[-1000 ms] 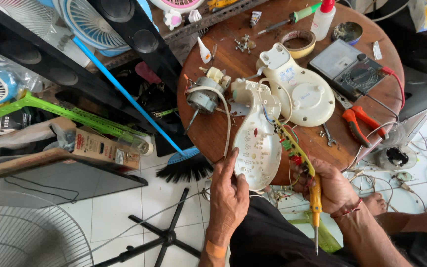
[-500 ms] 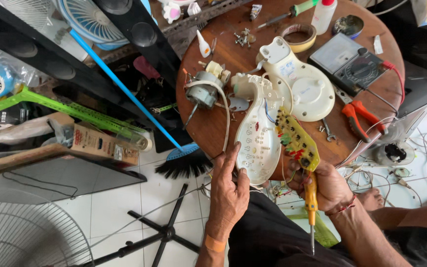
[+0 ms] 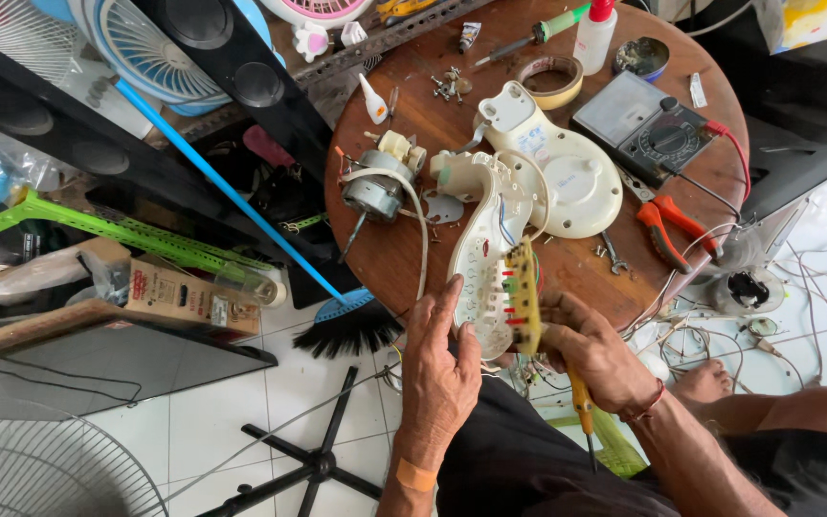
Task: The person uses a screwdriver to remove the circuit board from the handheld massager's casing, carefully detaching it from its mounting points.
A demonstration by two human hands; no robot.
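Observation:
My left hand (image 3: 440, 369) grips the near end of a cream fan housing (image 3: 483, 258) that lies over the front edge of a round wooden table (image 3: 567, 268). A yellow-green circuit board (image 3: 522, 297) with red parts stands on edge against the housing, pinched by the fingers of my right hand (image 3: 595, 354). That same hand also holds a yellow-handled screwdriver (image 3: 581, 407), its blade pointing down toward my lap. Thin wires run from the board into the housing. A fan motor (image 3: 372, 191) with a white cord sits left of the housing.
Behind the housing lies a cream base cover (image 3: 567, 182). A multimeter (image 3: 648, 124), red pliers (image 3: 667, 225), a tape roll (image 3: 552, 81), a bottle (image 3: 593, 33) and loose screws (image 3: 452, 86) crowd the table. Fans, a blue-handled broom (image 3: 232, 196), a box and a black stand fill the floor at left.
The circuit board has been lifted out of the housing and turned up on its edge. My right hand moved up to the housing with the screwdriver still in it.

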